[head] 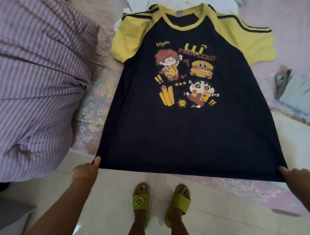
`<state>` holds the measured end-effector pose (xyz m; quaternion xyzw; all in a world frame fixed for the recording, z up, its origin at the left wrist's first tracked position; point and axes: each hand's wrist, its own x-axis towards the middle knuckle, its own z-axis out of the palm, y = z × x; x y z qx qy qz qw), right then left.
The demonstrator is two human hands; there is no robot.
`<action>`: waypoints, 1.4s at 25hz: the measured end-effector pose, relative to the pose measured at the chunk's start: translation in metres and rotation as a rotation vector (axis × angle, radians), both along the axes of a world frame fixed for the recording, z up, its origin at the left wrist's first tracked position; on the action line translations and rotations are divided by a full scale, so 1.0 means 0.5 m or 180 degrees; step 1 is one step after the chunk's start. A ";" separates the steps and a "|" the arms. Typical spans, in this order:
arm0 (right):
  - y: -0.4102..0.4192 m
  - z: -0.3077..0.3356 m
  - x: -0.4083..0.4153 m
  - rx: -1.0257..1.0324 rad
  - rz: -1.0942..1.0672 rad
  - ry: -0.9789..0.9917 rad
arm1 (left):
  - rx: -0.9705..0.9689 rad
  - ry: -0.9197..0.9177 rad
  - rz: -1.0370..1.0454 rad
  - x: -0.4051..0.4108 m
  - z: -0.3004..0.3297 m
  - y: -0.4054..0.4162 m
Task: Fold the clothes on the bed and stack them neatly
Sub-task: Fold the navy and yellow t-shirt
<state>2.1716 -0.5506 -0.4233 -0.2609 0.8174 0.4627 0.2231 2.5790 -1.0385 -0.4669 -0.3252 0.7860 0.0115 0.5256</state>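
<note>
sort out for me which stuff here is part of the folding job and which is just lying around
Part of the job:
navy and yellow t-shirt, its hem held by the left hand and right hand
white garment
grey-green garment

Just lying about:
striped purple quilt
green slippers

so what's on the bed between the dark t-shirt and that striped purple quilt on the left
Only a strip of floral bedsheet shows between the t-shirt and the quilt in the head view; nothing else lies there.

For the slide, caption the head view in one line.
Both hands, left hand and right hand, pinch the hem of a navy-and-yellow cartoon T-shirt spread face-up on the bed.
</note>
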 end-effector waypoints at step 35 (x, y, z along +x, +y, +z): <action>-0.965 -0.254 -0.126 -0.2766 0.0312 -0.1475 | -0.0372 0.3345 -0.0909 -0.336 -0.143 0.109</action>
